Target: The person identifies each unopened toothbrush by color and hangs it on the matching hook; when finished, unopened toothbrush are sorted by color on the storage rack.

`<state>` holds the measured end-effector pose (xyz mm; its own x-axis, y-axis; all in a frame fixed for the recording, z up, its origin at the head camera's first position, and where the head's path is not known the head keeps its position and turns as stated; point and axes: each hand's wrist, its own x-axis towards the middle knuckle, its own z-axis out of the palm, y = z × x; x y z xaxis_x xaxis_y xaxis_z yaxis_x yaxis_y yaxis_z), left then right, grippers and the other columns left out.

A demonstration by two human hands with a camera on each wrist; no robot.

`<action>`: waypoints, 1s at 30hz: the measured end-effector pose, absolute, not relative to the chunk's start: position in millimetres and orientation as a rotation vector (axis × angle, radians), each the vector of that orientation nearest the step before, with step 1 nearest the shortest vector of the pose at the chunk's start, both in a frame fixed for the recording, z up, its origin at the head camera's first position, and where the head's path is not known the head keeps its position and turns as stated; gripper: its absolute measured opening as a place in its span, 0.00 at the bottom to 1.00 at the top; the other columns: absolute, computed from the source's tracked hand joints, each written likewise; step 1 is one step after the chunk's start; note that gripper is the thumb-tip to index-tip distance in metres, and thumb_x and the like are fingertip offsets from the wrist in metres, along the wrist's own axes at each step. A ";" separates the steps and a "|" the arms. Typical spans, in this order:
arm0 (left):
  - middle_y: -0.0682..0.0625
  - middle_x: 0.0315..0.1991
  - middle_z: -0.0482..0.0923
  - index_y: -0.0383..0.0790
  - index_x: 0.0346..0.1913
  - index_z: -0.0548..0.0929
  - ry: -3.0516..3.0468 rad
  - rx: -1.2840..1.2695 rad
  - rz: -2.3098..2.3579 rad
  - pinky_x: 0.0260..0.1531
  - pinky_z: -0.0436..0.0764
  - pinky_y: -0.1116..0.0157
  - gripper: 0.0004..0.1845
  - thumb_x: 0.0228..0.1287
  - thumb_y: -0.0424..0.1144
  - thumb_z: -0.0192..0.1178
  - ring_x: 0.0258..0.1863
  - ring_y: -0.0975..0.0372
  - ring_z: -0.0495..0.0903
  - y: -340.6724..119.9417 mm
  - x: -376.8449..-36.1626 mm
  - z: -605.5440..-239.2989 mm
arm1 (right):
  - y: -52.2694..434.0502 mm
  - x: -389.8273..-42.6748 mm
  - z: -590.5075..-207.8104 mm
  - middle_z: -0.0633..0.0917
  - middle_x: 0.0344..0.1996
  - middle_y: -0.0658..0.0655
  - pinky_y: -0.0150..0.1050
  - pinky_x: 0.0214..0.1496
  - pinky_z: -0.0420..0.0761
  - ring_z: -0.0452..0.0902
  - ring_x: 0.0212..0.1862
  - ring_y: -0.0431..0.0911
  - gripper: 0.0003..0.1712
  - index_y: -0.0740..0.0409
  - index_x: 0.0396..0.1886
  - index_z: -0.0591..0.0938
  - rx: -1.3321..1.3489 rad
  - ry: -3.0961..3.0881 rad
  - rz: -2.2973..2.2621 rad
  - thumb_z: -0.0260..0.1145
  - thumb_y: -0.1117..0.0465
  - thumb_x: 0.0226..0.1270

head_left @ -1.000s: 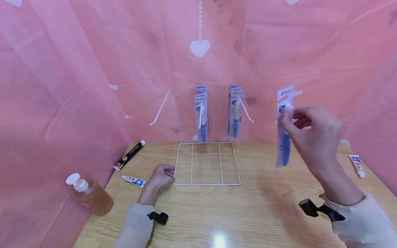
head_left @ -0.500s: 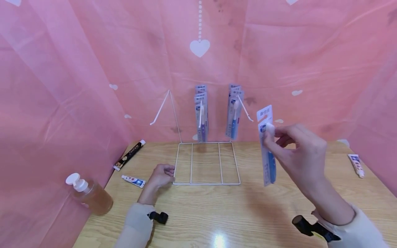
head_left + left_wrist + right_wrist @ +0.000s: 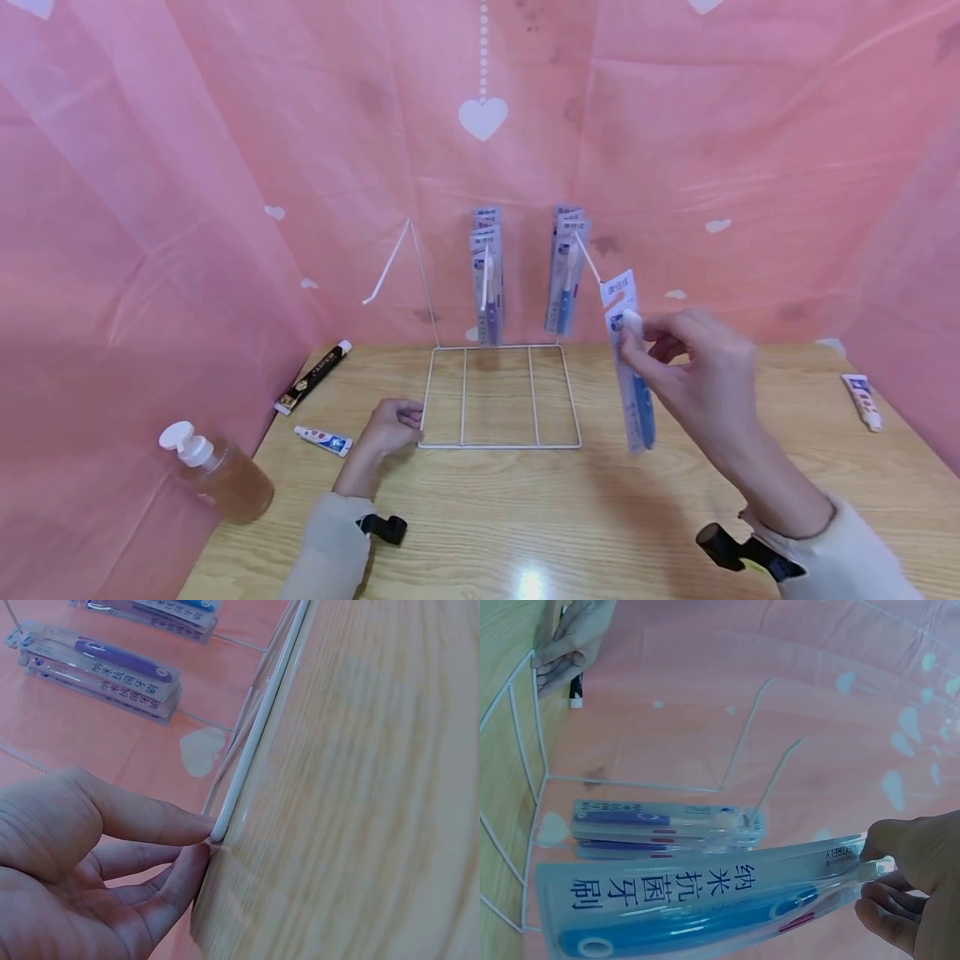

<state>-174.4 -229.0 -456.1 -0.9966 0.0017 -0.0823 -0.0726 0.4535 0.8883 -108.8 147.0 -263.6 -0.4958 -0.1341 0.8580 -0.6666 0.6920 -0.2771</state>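
Note:
My right hand [image 3: 697, 367] pinches a packaged blue toothbrush [image 3: 630, 404] near the top of its pack, which is slightly tilted. The pack's slotted top is at the tip of the white wire rack's [image 3: 498, 447] right hook; whether the hook passes through the slot I cannot tell. In the right wrist view the same pack [image 3: 682, 900] lies across the foreground. My left hand [image 3: 390, 427] pinches the front left corner of the rack's base between thumb and finger. Purple toothbrush packs [image 3: 487, 292] hang on the middle hook, blue ones [image 3: 564, 287] on the right hook.
The rack's left hook [image 3: 386, 262] carries nothing. On the left are a pump bottle [image 3: 228, 483], a black tube [image 3: 313, 377] and a small toothpaste tube [image 3: 324, 439]. Another toothpaste tube [image 3: 862, 402] lies far right. A pink curtain [image 3: 675, 150] hangs behind the wooden table [image 3: 480, 517].
My right hand has carried the toothbrush pack left and lower, to the right hook's tip. The packs on that hook have shifted a little. My left hand stays at the rack's corner.

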 end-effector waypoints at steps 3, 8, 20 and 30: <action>0.42 0.36 0.79 0.23 0.51 0.81 2.614 -0.072 1.596 0.40 0.81 0.62 0.25 0.43 0.16 0.65 0.36 0.55 0.78 -228.3 -173.6 -456.1 | 144.9 -116.1 -266.8 0.84 0.25 0.53 0.20 0.28 0.74 0.79 0.22 0.43 0.09 0.61 0.32 0.87 0.631 -2.023 0.722 0.77 0.69 0.49; 0.42 0.36 0.79 0.23 0.51 0.81 2.615 -0.066 1.596 0.39 0.81 0.62 0.25 0.44 0.17 0.65 0.36 0.55 0.78 -228.1 -172.7 -456.5 | 141.5 -126.6 -270.7 0.84 0.24 0.54 0.23 0.26 0.75 0.79 0.22 0.42 0.06 0.62 0.30 0.86 0.618 -2.053 0.685 0.75 0.68 0.52; 0.42 0.35 0.80 0.22 0.50 0.81 2.623 -0.098 1.605 0.39 0.81 0.63 0.24 0.43 0.16 0.66 0.35 0.56 0.78 -233.1 -173.4 -455.8 | 121.5 -171.5 -273.7 0.84 0.23 0.59 0.40 0.24 0.77 0.79 0.23 0.48 0.09 0.65 0.28 0.83 0.479 -2.195 0.756 0.70 0.62 0.61; 0.42 0.35 0.80 0.23 0.49 0.82 2.630 -0.099 1.600 0.38 0.80 0.63 0.24 0.43 0.16 0.66 0.35 0.56 0.78 -232.5 -171.2 -456.6 | 110.0 -217.8 -269.1 0.85 0.23 0.58 0.35 0.23 0.70 0.79 0.25 0.49 0.09 0.62 0.26 0.82 0.380 -2.248 0.853 0.67 0.61 0.62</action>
<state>-171.2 -232.5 -456.6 -0.9960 -0.0229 -0.0860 -0.0869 0.4587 0.8843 -217.8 110.0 -269.1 -0.7174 -0.0265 0.6962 -0.4815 0.7411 -0.4679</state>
